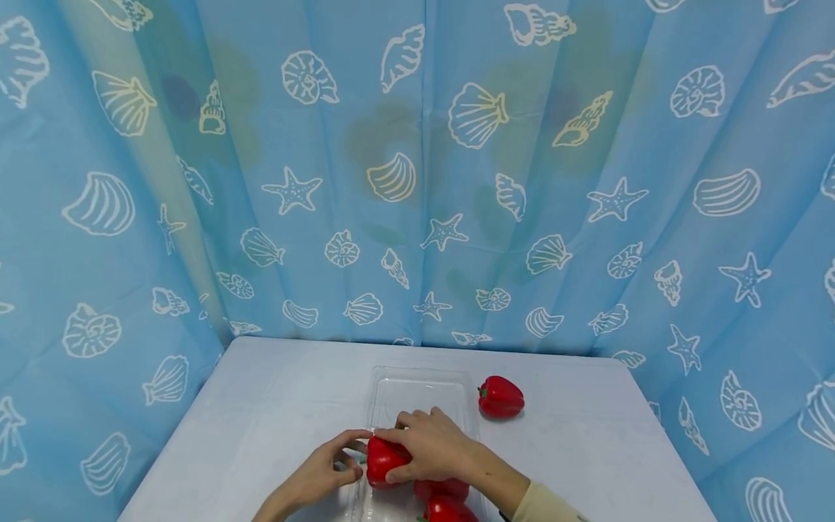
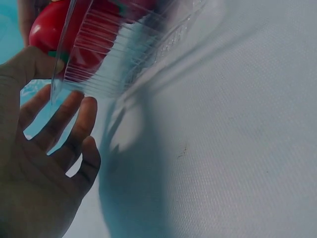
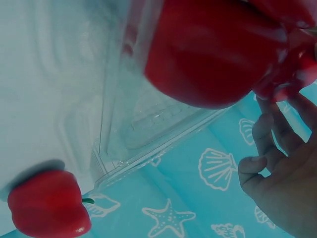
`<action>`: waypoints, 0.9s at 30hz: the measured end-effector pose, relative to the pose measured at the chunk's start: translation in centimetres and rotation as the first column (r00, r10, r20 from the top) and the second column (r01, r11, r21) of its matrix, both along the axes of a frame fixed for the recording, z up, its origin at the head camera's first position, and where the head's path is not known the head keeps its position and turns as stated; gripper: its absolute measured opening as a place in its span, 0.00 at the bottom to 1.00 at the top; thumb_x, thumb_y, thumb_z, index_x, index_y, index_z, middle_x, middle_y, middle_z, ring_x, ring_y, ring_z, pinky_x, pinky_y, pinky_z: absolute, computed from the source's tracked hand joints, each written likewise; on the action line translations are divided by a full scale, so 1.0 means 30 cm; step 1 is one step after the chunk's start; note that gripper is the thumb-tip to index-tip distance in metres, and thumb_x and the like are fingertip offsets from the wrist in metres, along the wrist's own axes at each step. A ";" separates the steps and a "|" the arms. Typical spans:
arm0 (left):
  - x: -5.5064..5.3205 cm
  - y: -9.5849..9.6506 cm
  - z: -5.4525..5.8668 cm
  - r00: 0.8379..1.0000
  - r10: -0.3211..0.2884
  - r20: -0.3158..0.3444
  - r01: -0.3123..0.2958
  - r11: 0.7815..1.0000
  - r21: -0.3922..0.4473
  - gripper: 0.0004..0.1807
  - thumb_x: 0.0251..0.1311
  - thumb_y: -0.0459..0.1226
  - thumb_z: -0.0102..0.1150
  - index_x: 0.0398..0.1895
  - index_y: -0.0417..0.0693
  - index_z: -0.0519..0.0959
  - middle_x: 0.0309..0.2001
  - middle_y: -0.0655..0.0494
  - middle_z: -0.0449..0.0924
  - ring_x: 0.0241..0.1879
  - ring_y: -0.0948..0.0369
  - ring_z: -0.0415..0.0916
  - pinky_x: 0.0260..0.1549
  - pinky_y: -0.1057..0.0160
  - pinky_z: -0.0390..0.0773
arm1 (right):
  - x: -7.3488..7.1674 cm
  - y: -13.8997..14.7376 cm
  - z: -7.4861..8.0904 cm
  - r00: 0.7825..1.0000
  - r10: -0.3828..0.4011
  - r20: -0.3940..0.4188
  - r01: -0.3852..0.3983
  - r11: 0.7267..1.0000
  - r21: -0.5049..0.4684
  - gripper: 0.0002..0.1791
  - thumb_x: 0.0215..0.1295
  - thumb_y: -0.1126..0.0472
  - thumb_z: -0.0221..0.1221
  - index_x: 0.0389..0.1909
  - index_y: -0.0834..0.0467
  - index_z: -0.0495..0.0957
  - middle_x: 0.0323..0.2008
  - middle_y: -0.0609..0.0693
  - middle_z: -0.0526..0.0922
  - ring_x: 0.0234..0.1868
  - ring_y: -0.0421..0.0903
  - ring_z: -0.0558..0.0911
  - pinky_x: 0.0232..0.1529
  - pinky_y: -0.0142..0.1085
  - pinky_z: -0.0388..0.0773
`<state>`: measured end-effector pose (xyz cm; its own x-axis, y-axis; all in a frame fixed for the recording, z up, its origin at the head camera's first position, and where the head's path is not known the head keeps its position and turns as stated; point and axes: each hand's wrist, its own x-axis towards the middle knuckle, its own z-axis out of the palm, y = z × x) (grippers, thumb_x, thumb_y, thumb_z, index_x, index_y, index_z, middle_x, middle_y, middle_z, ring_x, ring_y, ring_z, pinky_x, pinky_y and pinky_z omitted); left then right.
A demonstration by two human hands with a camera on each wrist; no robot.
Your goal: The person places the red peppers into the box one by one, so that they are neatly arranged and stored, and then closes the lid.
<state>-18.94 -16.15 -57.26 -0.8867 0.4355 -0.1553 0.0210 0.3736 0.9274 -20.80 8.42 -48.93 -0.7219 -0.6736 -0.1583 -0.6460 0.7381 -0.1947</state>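
My right hand point(image 1: 433, 449) grips a red bell pepper point(image 1: 383, 464) over the clear plastic tray point(image 1: 424, 380), thumb on the near side and fingers over its top. The pepper's green stem points left, toward my left hand point(image 1: 316, 471). That hand is at the tray's left wall, its fingers loosely spread; in the left wrist view the thumb point(image 2: 42, 64) overlaps the wall beside a green stem. Two more red bell peppers lie in the tray's near half, one point(image 1: 443, 489) partly hidden under my right forearm and another point(image 1: 450, 510) cut off by the frame's bottom edge.
A single red bell pepper point(image 1: 501, 397) lies on the white table point(image 1: 574, 435), right of the tray's far end. Behind and at both sides hangs a blue curtain point(image 1: 417, 283) printed with white shells and starfish.
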 end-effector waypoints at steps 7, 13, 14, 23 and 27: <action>0.001 -0.001 0.007 0.998 -0.010 0.069 0.006 0.998 0.062 0.32 0.60 0.35 0.65 0.70 0.52 0.69 0.56 0.48 0.77 0.41 0.55 0.78 0.37 0.58 0.81 | 0.004 0.011 -0.005 0.999 0.018 -0.038 -0.017 1.000 0.014 0.45 0.47 0.35 0.73 0.70 0.31 0.68 0.48 0.35 0.80 0.46 0.36 0.76 0.52 0.49 0.78; 0.003 0.002 0.012 0.979 -0.004 0.202 -0.030 0.986 0.164 0.36 0.56 0.29 0.63 0.71 0.51 0.67 0.54 0.46 0.72 0.34 0.55 0.81 0.27 0.58 0.85 | 0.005 0.024 -0.008 1.000 0.012 -0.023 -0.012 1.000 -0.008 0.46 0.48 0.36 0.73 0.71 0.32 0.67 0.50 0.35 0.79 0.48 0.36 0.76 0.52 0.49 0.78; 0.005 0.001 0.012 0.978 -0.006 0.210 -0.031 0.984 0.173 0.37 0.56 0.28 0.63 0.71 0.51 0.67 0.54 0.46 0.72 0.34 0.56 0.81 0.26 0.58 0.85 | 0.006 0.024 -0.009 1.000 0.014 -0.027 -0.014 1.000 -0.008 0.46 0.49 0.36 0.73 0.71 0.32 0.67 0.51 0.35 0.79 0.48 0.36 0.77 0.53 0.49 0.78; 0.011 -0.003 0.016 0.975 -0.029 0.222 -0.019 0.977 0.213 0.37 0.58 0.28 0.63 0.72 0.50 0.65 0.46 0.47 0.68 0.31 0.58 0.79 0.26 0.58 0.85 | 0.014 0.020 -0.029 0.999 0.018 -0.030 -0.018 1.000 -0.001 0.43 0.53 0.35 0.70 0.72 0.31 0.65 0.50 0.36 0.79 0.46 0.34 0.78 0.55 0.54 0.76; 0.012 -0.004 0.018 0.975 -0.040 0.220 -0.010 0.975 0.222 0.36 0.60 0.30 0.65 0.72 0.50 0.65 0.45 0.47 0.68 0.29 0.59 0.77 0.26 0.57 0.86 | 0.013 0.019 -0.031 0.999 0.009 -0.037 -0.009 1.000 0.013 0.43 0.52 0.34 0.70 0.71 0.30 0.66 0.51 0.35 0.79 0.47 0.36 0.78 0.55 0.54 0.75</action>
